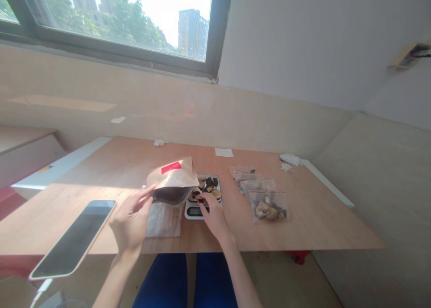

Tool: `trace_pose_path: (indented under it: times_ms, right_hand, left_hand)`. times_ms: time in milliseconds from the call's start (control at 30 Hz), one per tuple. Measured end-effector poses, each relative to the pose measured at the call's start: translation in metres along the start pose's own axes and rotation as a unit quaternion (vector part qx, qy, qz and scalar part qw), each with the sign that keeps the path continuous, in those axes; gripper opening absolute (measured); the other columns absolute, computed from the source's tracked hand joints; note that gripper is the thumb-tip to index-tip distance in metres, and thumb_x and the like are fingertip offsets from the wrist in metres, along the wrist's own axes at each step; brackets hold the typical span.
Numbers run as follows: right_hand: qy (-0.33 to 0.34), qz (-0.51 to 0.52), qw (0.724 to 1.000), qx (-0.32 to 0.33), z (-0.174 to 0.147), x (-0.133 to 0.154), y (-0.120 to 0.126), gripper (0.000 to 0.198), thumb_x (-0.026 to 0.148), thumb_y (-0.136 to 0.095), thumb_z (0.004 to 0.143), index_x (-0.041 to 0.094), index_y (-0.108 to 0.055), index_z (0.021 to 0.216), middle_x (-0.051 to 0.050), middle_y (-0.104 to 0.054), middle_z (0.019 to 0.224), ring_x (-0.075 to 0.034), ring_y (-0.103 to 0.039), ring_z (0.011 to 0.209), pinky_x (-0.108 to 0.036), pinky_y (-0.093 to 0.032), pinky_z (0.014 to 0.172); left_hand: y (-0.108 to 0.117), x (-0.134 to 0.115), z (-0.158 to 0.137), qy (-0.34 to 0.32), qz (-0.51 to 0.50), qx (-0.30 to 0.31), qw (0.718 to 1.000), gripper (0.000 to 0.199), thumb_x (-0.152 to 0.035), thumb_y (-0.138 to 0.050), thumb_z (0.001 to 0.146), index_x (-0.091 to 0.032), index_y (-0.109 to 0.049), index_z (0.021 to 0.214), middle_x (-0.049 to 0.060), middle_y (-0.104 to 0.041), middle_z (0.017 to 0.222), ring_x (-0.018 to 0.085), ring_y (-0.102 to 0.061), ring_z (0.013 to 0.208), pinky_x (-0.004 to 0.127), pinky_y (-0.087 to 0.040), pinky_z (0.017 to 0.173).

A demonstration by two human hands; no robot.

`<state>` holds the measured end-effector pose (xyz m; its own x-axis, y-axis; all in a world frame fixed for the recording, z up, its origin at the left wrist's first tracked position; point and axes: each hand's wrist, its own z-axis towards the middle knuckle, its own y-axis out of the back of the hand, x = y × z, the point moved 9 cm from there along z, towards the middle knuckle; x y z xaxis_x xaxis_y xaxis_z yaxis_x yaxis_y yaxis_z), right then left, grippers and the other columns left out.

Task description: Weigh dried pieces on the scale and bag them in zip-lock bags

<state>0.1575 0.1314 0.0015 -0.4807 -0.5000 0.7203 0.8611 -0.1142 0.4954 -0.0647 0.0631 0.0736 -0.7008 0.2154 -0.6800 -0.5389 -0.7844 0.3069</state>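
My left hand [133, 213] grips the left edge of a brown paper pouch [175, 178] with a red label. The pouch is tilted, its dark mouth gaping toward me. Just to its right is a small white digital scale [194, 217], with dried dark and tan slices [209, 185], like dried mushroom, heaped on top. Over the front of that heap, the fingers of my right hand [213, 211] are pinched on a dried slice, partly hidden by the fingertips. A stack of clear zip bags [164, 220] lies below the pouch.
Filled zip bags [269, 208] overlap on the right of the wooden table [323, 218]. A smartphone [76, 238] with a cable juts over the front left edge. White paper [224, 152] and crumpled tissue [290, 160] lie along the back, below the wall and window.
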Motion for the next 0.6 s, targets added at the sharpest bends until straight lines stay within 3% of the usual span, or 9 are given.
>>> trace_pose_path:
  times_ms: [267, 400, 600]
  right_hand:
    - [0.006, -0.059, 0.998, 0.001, 0.004, -0.012, -0.011, 0.029, 0.014, -0.047, 0.084, 0.022, -0.061, 0.108, -0.009, -0.062, 0.104, -0.022, -0.054, 0.105, -0.041, -0.047, 0.09]
    - [0.009, -0.095, 0.995, -0.005, 0.01, -0.008, -0.009, 0.026, 0.016, -0.05, 0.084, 0.024, -0.062, 0.106, -0.008, -0.063, 0.106, -0.025, -0.048, 0.113, -0.047, -0.038, 0.096]
    - [-0.008, -0.076, 0.993, -0.086, -0.001, -0.005, 0.02, 0.021, 0.023, -0.047, 0.087, 0.021, -0.061, 0.103, -0.008, -0.063, 0.107, -0.023, -0.052, 0.107, -0.043, -0.037, 0.094]
  left_hand:
    - [0.002, 0.001, 0.003, -0.01, 0.009, 0.005, 1.0, 0.017, -0.031, -0.059, 0.079, -0.025, -0.069, 0.091, 0.0, -0.073, 0.086, 0.019, -0.068, 0.08, 0.03, -0.051, 0.07]
    - [0.002, -0.001, 0.004, -0.013, 0.004, 0.005, 1.0, 0.017, -0.031, -0.059, 0.079, -0.024, -0.069, 0.091, 0.0, -0.073, 0.086, 0.019, -0.068, 0.079, 0.03, -0.052, 0.07]
    - [0.003, -0.005, 0.009, -0.019, 0.004, 0.002, 1.0, 0.017, -0.032, -0.059, 0.078, -0.024, -0.07, 0.089, 0.0, -0.073, 0.082, 0.018, -0.068, 0.078, 0.029, -0.052, 0.068]
